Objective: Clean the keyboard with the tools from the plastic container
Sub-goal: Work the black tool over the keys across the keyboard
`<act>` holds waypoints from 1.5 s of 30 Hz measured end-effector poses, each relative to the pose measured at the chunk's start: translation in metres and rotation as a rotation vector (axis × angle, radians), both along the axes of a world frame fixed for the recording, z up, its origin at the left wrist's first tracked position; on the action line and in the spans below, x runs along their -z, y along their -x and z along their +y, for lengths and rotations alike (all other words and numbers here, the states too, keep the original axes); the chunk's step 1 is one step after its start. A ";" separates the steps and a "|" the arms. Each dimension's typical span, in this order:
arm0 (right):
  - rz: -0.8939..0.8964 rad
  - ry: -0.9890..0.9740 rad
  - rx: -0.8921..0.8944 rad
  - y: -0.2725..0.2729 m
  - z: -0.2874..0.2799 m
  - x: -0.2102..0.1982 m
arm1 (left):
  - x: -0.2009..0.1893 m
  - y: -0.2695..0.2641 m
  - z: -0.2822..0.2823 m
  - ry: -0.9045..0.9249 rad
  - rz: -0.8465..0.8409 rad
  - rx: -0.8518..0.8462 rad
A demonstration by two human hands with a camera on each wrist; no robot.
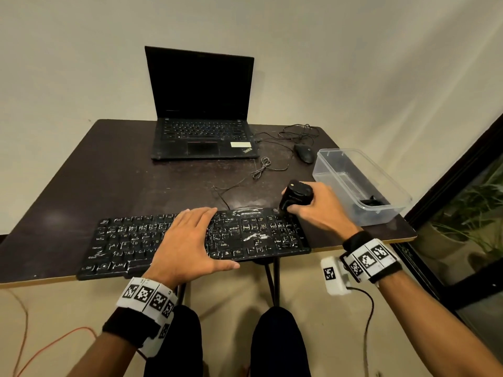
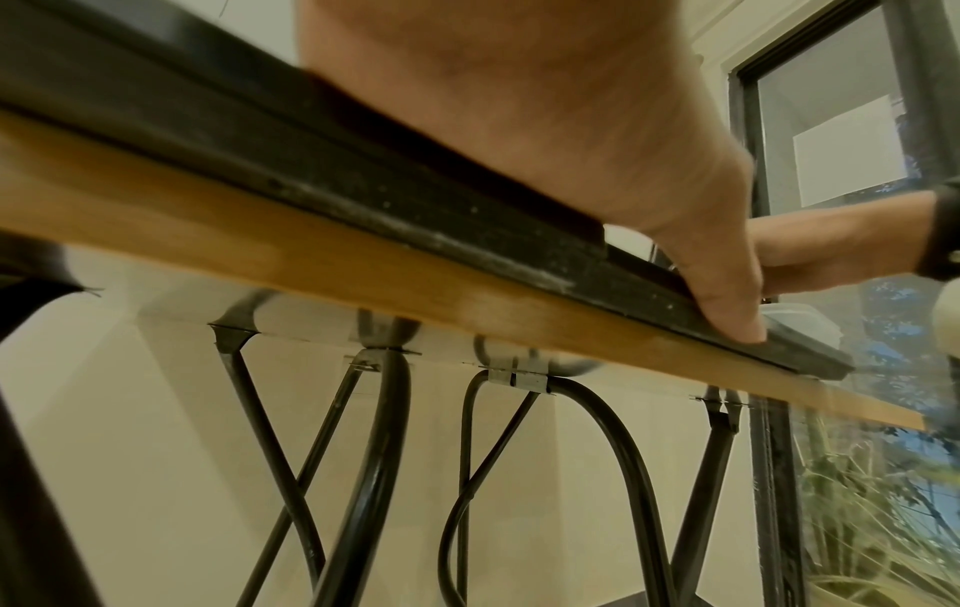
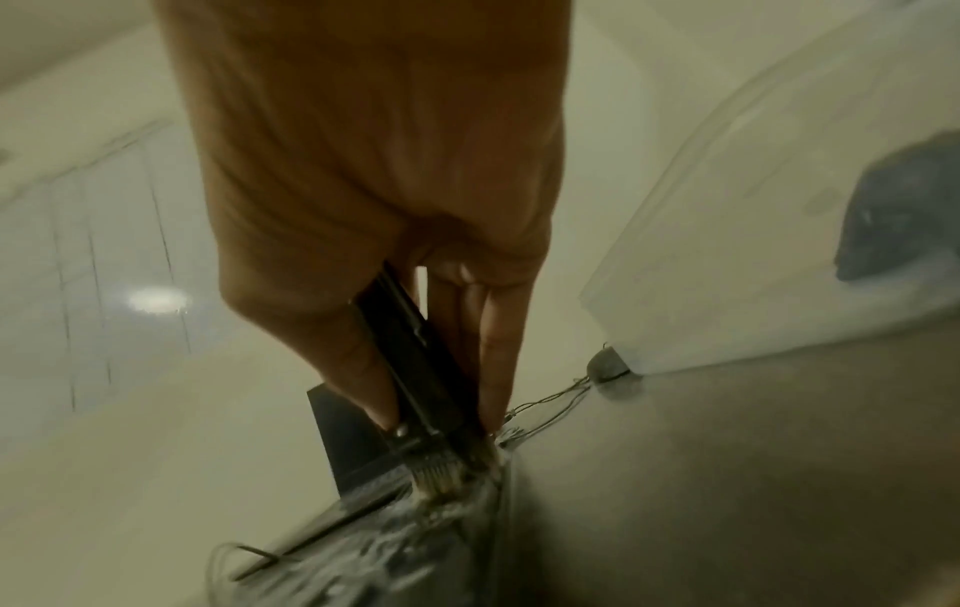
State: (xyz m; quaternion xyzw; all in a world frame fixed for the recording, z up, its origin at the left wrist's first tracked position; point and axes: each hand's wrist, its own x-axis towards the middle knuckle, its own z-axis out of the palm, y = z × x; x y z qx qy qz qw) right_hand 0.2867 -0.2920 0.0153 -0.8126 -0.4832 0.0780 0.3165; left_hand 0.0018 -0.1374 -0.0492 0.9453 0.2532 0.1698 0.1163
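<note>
The keyboard (image 1: 196, 238) lies along the table's (image 1: 81, 186) near edge, pinned flat by my spread left hand (image 1: 187, 243) so it cannot slide while my right hand (image 1: 318, 208) clasps the brush (image 1: 295, 195), bristles on its far-right corner.

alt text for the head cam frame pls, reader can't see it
A person's right hand holds a black brush tool to the far right corner of a dusty black keyboard, while the left hand lies flat on its middle. Behind on the dark table sit an open laptop, a mouse and a clear plastic container.
</note>
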 end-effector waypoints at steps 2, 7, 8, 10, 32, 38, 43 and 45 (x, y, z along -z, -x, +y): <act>-0.020 -0.027 0.049 -0.003 0.001 -0.001 | 0.001 0.000 0.000 -0.004 0.003 0.000; 0.063 0.019 -0.007 -0.005 0.000 0.000 | 0.002 0.000 0.002 -0.003 0.004 -0.003; 0.043 -0.004 0.013 -0.005 0.000 0.001 | 0.002 0.000 0.001 -0.003 0.004 -0.002; 0.000 -0.022 0.038 -0.002 -0.001 0.001 | 0.002 -0.001 0.001 -0.010 -0.006 0.002; -0.027 -0.007 0.005 -0.005 -0.001 0.000 | 0.000 -0.001 0.000 -0.011 0.020 -0.002; -0.031 0.014 -0.076 0.002 0.002 -0.002 | -0.003 -0.001 0.001 -0.013 0.029 0.000; -0.047 0.014 -0.044 0.001 0.000 0.000 | -0.003 0.001 0.000 -0.001 0.013 0.014; -0.029 0.030 -0.075 0.004 0.001 0.000 | -0.003 0.000 0.000 0.000 0.013 0.012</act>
